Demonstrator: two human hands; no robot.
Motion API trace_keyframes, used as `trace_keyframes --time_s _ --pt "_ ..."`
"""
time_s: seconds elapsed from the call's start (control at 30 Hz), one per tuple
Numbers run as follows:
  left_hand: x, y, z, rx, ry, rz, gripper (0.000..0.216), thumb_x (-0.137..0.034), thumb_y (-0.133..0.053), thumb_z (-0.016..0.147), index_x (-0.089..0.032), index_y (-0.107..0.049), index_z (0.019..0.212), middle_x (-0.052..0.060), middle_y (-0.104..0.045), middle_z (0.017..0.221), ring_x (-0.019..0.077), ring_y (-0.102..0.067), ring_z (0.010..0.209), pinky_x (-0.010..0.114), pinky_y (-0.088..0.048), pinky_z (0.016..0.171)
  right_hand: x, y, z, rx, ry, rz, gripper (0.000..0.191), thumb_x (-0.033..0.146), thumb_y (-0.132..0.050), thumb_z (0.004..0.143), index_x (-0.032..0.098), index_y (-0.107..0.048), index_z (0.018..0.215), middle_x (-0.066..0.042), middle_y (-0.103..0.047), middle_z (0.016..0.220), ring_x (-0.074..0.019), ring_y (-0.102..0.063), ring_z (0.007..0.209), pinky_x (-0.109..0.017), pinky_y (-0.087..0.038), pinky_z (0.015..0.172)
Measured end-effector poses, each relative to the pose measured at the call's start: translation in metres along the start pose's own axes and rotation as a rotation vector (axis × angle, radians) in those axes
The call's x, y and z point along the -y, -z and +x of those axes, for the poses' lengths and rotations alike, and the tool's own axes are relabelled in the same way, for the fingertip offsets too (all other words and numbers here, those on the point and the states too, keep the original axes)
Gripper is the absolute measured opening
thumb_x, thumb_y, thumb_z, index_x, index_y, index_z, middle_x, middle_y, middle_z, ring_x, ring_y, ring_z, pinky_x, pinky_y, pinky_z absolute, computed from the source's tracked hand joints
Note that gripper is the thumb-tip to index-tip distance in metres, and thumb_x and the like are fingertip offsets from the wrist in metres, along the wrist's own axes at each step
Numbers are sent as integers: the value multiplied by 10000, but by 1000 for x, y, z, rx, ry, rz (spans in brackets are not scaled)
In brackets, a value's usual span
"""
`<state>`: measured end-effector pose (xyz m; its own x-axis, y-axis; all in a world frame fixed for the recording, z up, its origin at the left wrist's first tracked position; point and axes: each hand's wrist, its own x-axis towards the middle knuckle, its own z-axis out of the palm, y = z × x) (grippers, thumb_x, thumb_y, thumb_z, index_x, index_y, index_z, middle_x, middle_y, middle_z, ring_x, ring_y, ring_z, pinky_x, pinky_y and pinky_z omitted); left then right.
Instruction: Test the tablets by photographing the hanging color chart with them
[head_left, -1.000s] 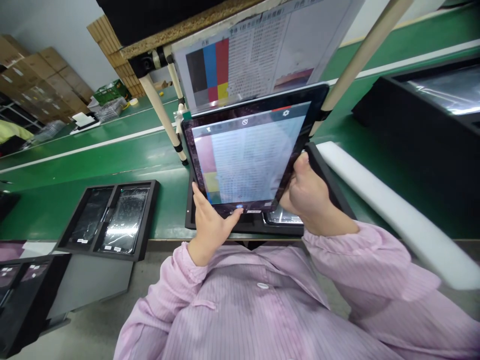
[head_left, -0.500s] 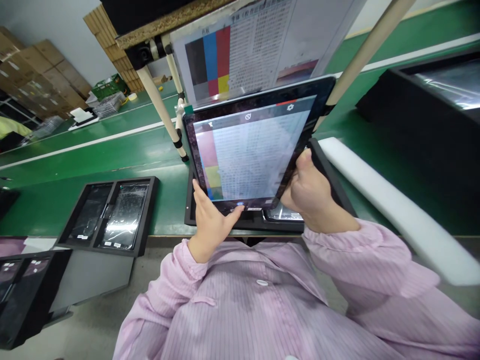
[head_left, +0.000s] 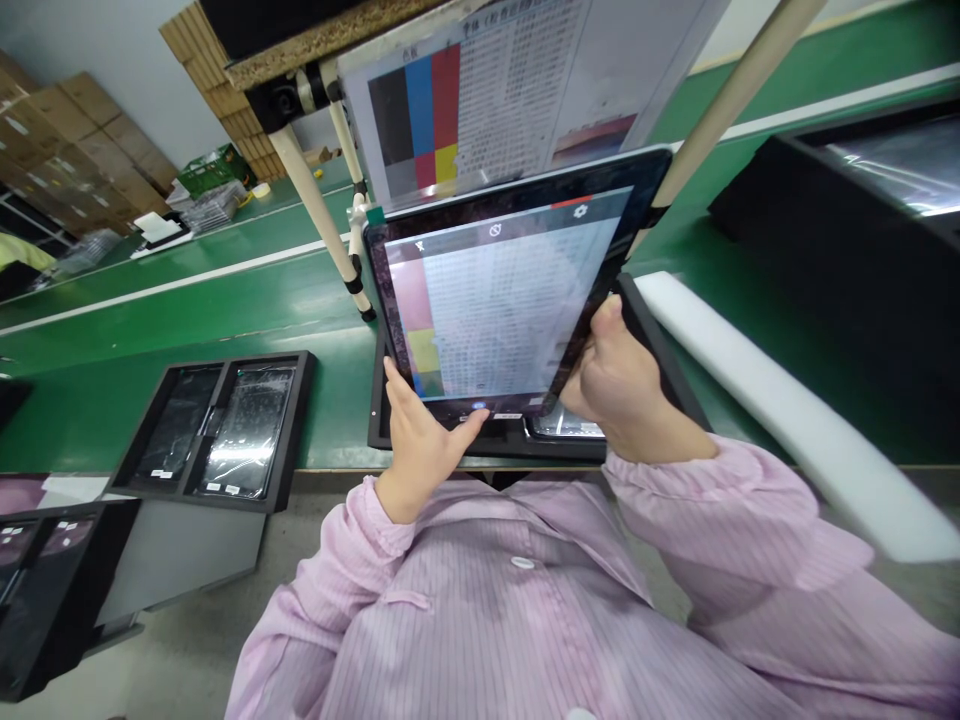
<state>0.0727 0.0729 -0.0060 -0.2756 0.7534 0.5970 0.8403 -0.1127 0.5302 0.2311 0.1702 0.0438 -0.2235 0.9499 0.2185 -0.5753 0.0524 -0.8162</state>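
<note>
A black-framed tablet [head_left: 510,300] is tilted up between my two hands, its screen lit with a camera picture of the printed chart. My left hand [head_left: 424,430] grips its lower left corner, thumb on the bottom bezel. On the right edge, my right hand [head_left: 619,375] is closed with the thumb in front; its other fingers are hidden behind. Beyond the tablet hangs the chart [head_left: 517,90] with colour blocks and small print. Below the tablet lies a black foam tray [head_left: 495,440], mostly covered, with a wrapped flat device [head_left: 566,424] partly showing in it.
To the left, another black tray [head_left: 300,420] holds two wrapped tablets. A white foam strip [head_left: 787,410] lies at the right, beside a tall black stack [head_left: 840,250]. Pale pipe posts [head_left: 319,220] flank the chart. Cardboard boxes [head_left: 67,140] are piled at the back left.
The view has shifted very slightly. Both hands keep the same hold on the tablet, and its screen shows nearly the same picture.
</note>
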Motion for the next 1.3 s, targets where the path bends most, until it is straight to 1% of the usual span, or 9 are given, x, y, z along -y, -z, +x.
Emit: trace_keyframes --time_s 0.1,0.23,0.3,0.4,0.47,0.53,0.67,0.77,1.3 --pt "4 -2 -1 -13 -29 16 1346 -531 -832 723 -134 113 1595 337 -181 1614 417 -354 1474 495 -459 1097 -1 1 0 -8 -7 -23 645 790 -639 786 218 -678 1081 -72 -671 1192 -274 -501 1357 -502 -487 1121" --pt "11 -4 0 -89 -226 20 1288 -581 -783 765 -226 131 1600 290 -346 1490 377 -550 1266 511 -533 948 -2 3 0 -11 -16 -13 660 788 -655 775 216 -670 1104 -75 -667 1203 -272 -515 1344 -496 -483 1125" --pt "12 -2 1 -88 -271 45 1156 -590 -764 780 -277 -31 1617 218 -416 1389 330 -588 1153 502 -557 890 -3 5 0 -24 -15 -4 659 779 -668 770 222 -662 1122 -71 -659 1224 -270 -522 1337 -491 -482 1127" --pt "10 3 3 -10 -249 64 886 -556 -750 807 -280 -352 1549 160 -455 1283 289 -576 1097 483 -557 910 -4 7 1 -21 -8 -5 667 779 -670 768 222 -656 1134 -74 -652 1241 -275 -528 1329 -498 -490 1116" --pt "9 4 4 10 -241 44 809 -544 -739 821 -277 -417 1514 155 -469 1265 290 -566 1101 483 -546 931 -4 7 0 -12 -2 -15 667 780 -661 776 218 -657 1136 -78 -653 1236 -279 -526 1331 -504 -500 1103" --pt "10 3 4 -11 -260 28 869 -556 -732 822 -281 -346 1550 165 -461 1287 300 -559 1106 496 -538 923 -4 7 0 -6 -1 -25 658 777 -645 792 218 -660 1139 -77 -659 1222 -278 -518 1339 -502 -511 1091" --pt "14 -2 2 -73 -295 43 1074 -559 -724 820 -290 -54 1615 187 -413 1313 308 -540 1084 489 -540 852 -3 6 -1 -1 0 -33 655 783 -626 803 227 -663 1147 -68 -668 1198 -272 -509 1349 -495 -518 1087" --pt "14 -4 2 -85 -303 51 1092 -524 -702 845 -305 48 1610 176 -404 1280 298 -530 1064 460 -547 813 -2 6 -1 -1 -12 -24 655 787 -641 787 231 -663 1132 -64 -664 1209 -273 -515 1343 -499 -503 1101" --pt "13 -8 1 -118 -294 75 1112 -524 -700 851 -271 84 1597 196 -422 1282 302 -573 1039 473 -540 808 -3 8 -3 -38 -30 2 622 762 -664 787 263 -659 1157 -48 -664 1211 -277 -543 1311 -515 -514 1076"
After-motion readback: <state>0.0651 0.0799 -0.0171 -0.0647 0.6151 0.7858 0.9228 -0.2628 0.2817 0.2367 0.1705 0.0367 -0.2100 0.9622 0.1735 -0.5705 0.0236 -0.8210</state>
